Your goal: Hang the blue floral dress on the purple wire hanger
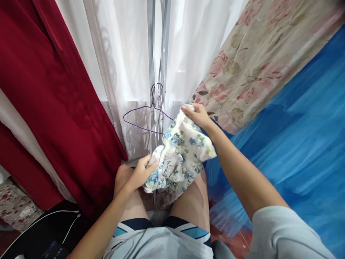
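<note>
1. White curtains [126, 54] hang far, red fabric [83, 136] left, blue fabric [302, 144] right.
2. Blue-flowered cloth [185, 153] partly hides the purple hanger [153, 105] beyond.
3. Left hand [142, 171] and right hand [198, 116] grip the cloth over the thighs [190, 201].

Carrying a dark, lettered box [54, 250] and a white cable [70, 229] on the black, curved-edged surface [32, 235] at lower left; showing reddish floor tiles [242, 238] at lower right.

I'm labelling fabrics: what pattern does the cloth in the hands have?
The cloth has a blue-and-green floral print on white, shown best in the head view.
</note>
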The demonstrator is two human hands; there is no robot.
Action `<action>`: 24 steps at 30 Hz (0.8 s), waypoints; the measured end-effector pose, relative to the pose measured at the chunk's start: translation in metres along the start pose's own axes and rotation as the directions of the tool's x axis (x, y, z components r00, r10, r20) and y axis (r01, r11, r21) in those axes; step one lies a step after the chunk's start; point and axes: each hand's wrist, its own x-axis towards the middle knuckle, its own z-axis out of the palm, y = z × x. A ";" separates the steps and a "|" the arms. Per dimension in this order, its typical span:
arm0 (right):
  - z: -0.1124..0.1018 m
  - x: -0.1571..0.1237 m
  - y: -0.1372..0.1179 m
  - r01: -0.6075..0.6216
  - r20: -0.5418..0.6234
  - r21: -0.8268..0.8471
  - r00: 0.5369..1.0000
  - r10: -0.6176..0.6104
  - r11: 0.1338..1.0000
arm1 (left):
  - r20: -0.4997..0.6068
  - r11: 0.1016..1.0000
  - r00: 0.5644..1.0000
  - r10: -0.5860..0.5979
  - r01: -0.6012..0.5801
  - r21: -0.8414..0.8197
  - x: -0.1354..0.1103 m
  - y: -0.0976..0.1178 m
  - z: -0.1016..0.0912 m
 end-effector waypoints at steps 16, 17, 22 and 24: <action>0.033 0.002 -0.025 -0.388 0.524 0.168 0.814 0.251 0.906 | -0.211 0.731 0.951 0.227 -0.023 0.682 0.078 -0.022 -0.186; 0.032 0.003 -0.028 -0.400 0.521 0.158 0.810 0.268 0.903 | -0.278 0.754 0.928 0.247 -0.004 0.657 0.092 -0.012 -0.193; 0.031 0.000 -0.031 -0.535 0.555 0.187 0.750 0.361 0.824 | -0.420 0.840 0.862 0.284 -0.012 0.542 0.166 0.035 -0.194; 0.034 -0.007 -0.028 -0.541 0.572 0.211 0.743 0.347 0.814 | -0.441 0.859 0.857 0.266 -0.003 0.513 0.187 0.043 -0.182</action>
